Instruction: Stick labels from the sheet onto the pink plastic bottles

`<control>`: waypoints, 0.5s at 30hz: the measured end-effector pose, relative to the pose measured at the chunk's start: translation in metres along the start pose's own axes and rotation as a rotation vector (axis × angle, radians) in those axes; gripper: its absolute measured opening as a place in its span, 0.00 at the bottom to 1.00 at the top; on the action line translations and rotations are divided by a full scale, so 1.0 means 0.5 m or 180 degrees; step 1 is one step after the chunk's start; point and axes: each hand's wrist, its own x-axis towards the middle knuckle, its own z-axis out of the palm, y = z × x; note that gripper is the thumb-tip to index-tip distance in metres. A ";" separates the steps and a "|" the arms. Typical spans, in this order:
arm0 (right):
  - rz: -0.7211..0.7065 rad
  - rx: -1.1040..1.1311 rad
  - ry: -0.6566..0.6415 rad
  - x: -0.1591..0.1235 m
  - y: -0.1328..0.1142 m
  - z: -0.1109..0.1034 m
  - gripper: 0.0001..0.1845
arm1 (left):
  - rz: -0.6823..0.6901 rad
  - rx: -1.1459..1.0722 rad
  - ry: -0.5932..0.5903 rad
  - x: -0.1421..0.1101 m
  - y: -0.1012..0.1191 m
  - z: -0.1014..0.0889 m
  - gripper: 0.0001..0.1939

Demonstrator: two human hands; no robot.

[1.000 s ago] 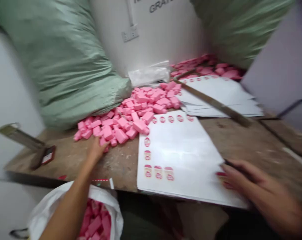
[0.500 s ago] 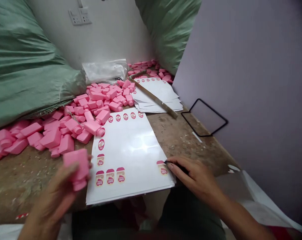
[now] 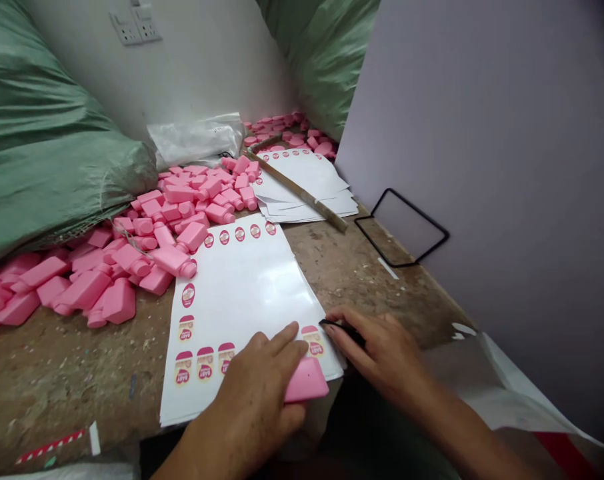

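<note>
The left hand (image 3: 252, 393) is clenched around a pink bottle (image 3: 306, 381), which lies tilted over the near edge of a white label sheet (image 3: 262, 280). The right hand (image 3: 382, 353) pinches a slim black tool (image 3: 345, 331), its tip right by a label (image 3: 313, 340) at the sheet's near right corner. Printed labels run around the sheet's edges, and "BABY" can be read on the near ones; the smaller print is too tiny to read. Just left of the sheet, pink bottles (image 3: 182, 227) are heaped on a rough worktop (image 3: 57, 380), spilling toward the far end, where another pink pile (image 3: 287, 130) sits. Farther right, a stack of sheets (image 3: 302, 190) lies under a long wooden strip (image 3: 302, 195). Green sacks (image 3: 42, 140) bulge in on the left, a plastic bag (image 3: 195, 141) lies at the far side, and a black wire frame (image 3: 402, 230) leans against a lilac board (image 3: 482, 133).
</note>
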 end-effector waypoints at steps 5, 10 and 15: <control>0.0003 0.0085 0.0002 -0.001 -0.015 -0.006 0.11 | -0.0026 -0.0010 -0.0050 -0.015 -0.004 -0.007 0.35; -0.0081 -0.0014 0.0006 -0.001 -0.020 -0.004 0.11 | -0.0081 0.0064 -0.0133 -0.002 0.011 -0.008 0.43; -0.0102 -0.0037 0.0025 0.001 -0.020 0.000 0.09 | -0.0179 0.0022 -0.0290 0.014 0.030 -0.024 0.44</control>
